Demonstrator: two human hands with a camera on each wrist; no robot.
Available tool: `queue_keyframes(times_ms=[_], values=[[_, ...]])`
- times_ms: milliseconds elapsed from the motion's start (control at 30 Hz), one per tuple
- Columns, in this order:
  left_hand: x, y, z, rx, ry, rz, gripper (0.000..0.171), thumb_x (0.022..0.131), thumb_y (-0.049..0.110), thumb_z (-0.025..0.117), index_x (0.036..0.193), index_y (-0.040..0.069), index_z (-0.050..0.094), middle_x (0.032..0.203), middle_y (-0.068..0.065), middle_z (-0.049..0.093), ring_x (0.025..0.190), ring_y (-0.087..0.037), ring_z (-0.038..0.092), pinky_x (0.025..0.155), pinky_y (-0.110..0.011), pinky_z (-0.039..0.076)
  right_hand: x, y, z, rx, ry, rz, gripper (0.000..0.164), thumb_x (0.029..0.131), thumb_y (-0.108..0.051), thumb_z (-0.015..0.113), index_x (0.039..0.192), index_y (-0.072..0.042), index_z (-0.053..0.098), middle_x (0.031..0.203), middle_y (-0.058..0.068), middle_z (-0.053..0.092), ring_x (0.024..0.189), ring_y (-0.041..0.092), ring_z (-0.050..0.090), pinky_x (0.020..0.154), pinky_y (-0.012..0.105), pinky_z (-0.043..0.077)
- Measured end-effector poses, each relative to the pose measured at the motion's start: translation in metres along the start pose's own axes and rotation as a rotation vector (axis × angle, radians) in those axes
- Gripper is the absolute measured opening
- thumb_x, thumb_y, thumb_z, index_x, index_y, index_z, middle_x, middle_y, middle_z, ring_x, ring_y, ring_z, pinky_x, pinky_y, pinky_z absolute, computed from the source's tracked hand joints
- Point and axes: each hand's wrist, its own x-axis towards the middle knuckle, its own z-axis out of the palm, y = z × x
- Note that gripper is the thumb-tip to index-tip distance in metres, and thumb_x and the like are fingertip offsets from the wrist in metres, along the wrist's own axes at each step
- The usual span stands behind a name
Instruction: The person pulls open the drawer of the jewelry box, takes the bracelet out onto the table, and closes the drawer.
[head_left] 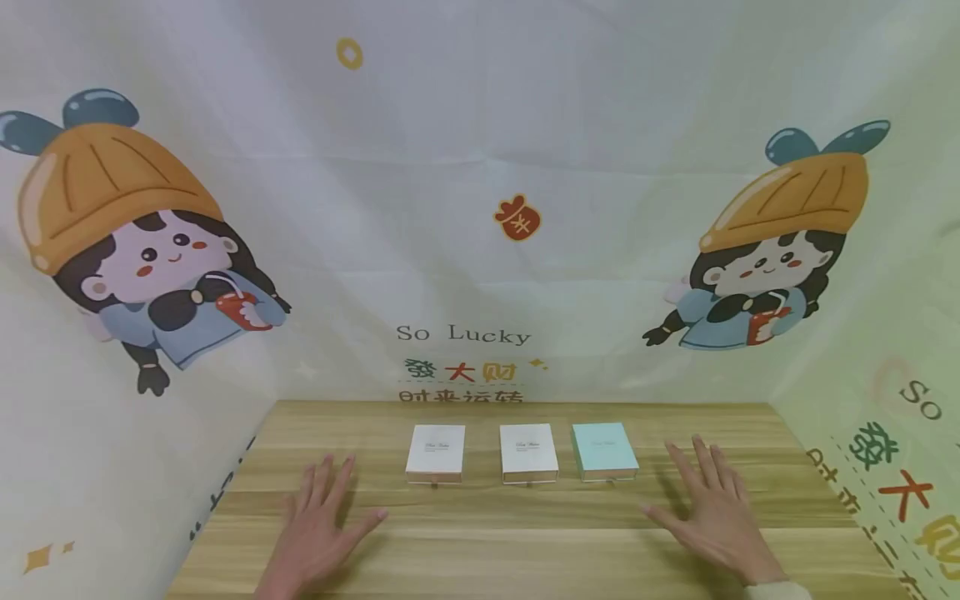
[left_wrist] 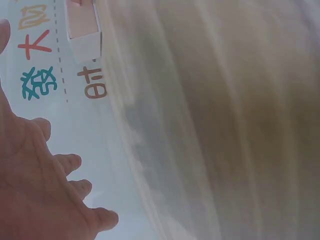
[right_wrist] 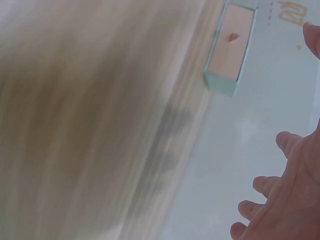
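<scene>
Three small flat boxes lie in a row toward the back of a wood-grain table. The left white box [head_left: 436, 455] and the middle white box [head_left: 528, 454] carry dark print on their lids; the mint-green box [head_left: 604, 452] is on the right. Pinkish drawer fronts face the near side, and a small tab shows on the green box [right_wrist: 231, 42] in the right wrist view. My left hand [head_left: 317, 521], fingers spread, is left of the left white box. Also spread, my right hand [head_left: 711, 508] is right of the green box. Neither hand touches a box.
The wooden tabletop [head_left: 510, 558] spreads under both hands. Behind it and at both sides hangs a pale printed cloth [head_left: 600, 275] with cartoon figures and lettering. The cloth meets the table just behind the boxes.
</scene>
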Motion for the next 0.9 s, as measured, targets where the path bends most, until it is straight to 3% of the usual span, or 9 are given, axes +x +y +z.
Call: queue_keyframes(times_ms=[300,467,667,900], values=[[0.015,0.002,0.003,-0.19,-0.028,0.004,0.09,0.1,0.061,0.052,0.166,0.021,0.006,0.17,-0.025,0.002,0.154,-0.055,0.004,0.114,-0.079,0.011,0.014,-0.036,0.009,0.085,0.031,-0.035,0.091,0.088,-0.058,0.071,0.16,-0.016,0.035,0.167,0.027,0.022,0.149,0.056,0.024,0.104,0.083,0.028],[0.024,0.004,0.002,-0.286,-0.038,-0.002,0.088,0.102,0.058,0.049,0.166,0.015,0.007,0.17,-0.026,0.004,0.154,-0.054,0.006,0.114,-0.078,0.013,0.023,-0.054,0.014,0.139,0.029,-0.053,0.09,0.09,-0.061,0.069,0.161,-0.02,0.033,0.167,0.024,0.023,0.148,0.055,0.027,0.104,0.081,0.032],[0.034,0.007,0.001,-0.432,-0.07,-0.043,0.086,0.104,0.06,0.045,0.166,0.015,0.006,0.172,-0.022,0.005,0.157,-0.047,0.007,0.119,-0.073,0.012,0.034,-0.077,0.017,0.228,0.004,-0.052,0.088,0.092,-0.06,0.067,0.161,-0.019,0.032,0.168,0.023,0.023,0.148,0.054,0.028,0.103,0.077,0.038],[0.047,0.009,0.001,-0.586,-0.07,-0.091,0.085,0.103,0.06,0.045,0.166,0.014,0.012,0.171,-0.021,0.014,0.156,-0.047,0.014,0.121,-0.07,0.014,0.047,-0.104,0.023,0.336,-0.026,-0.058,0.088,0.092,-0.055,0.069,0.161,-0.013,0.032,0.167,0.021,0.027,0.151,0.048,0.029,0.112,0.072,0.033]])
